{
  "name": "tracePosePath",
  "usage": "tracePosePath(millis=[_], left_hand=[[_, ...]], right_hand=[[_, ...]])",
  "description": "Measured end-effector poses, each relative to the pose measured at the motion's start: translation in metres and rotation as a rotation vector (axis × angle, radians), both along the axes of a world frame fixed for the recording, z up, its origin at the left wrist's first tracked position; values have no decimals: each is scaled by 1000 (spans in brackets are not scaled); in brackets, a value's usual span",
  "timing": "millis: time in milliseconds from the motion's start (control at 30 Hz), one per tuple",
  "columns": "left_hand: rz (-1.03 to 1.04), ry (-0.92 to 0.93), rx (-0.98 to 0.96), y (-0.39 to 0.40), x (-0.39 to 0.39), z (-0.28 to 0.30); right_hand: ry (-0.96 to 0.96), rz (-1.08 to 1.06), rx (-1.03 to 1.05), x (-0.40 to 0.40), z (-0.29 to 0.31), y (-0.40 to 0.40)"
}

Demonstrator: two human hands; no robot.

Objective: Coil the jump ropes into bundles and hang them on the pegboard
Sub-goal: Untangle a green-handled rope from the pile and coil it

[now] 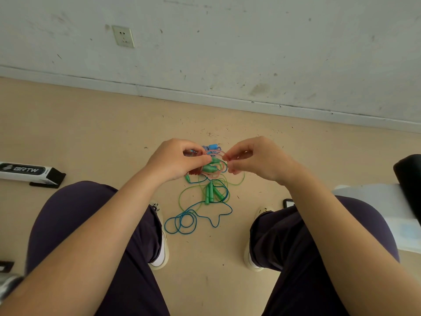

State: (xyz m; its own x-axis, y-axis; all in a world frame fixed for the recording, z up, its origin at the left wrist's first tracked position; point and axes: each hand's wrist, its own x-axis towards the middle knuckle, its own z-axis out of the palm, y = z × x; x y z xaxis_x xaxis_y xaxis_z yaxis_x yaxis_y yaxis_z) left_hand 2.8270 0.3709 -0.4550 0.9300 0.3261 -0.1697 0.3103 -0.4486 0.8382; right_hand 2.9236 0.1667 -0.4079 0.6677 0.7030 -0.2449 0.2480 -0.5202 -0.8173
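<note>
The pink jump rope (214, 153) is held up at centre frame, above the tangle of green rope (206, 192) and blue rope (182, 221) on the floor (91, 133) toward six o'clock. To coil well, I judge each loop should match the last in size and the bundle stay pinched. The left hand (176, 160), at nine o'clock of the pink rope, has fingers curled, pinching the loops. The right hand (255, 159), at three o'clock, nips a strand between thumb and fingertip. No pegboard shows.
</note>
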Motion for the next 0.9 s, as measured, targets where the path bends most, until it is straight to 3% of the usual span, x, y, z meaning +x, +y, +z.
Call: tracePosePath(millis=[133,467,700,900], left_hand=[[-11,9,17,-4,0,0],[27,-74,-172,-8,-2,3],[-125,-4,-255,-8,-5,6],[-174,-34,-316,-8,-5,9]], right_hand=[[38,-135,174,-3,-5,7],[-214,-170,147,-5,-22,17],[150,-154,349,-5,-18,14],[347,-162,379,2,-11,8]])
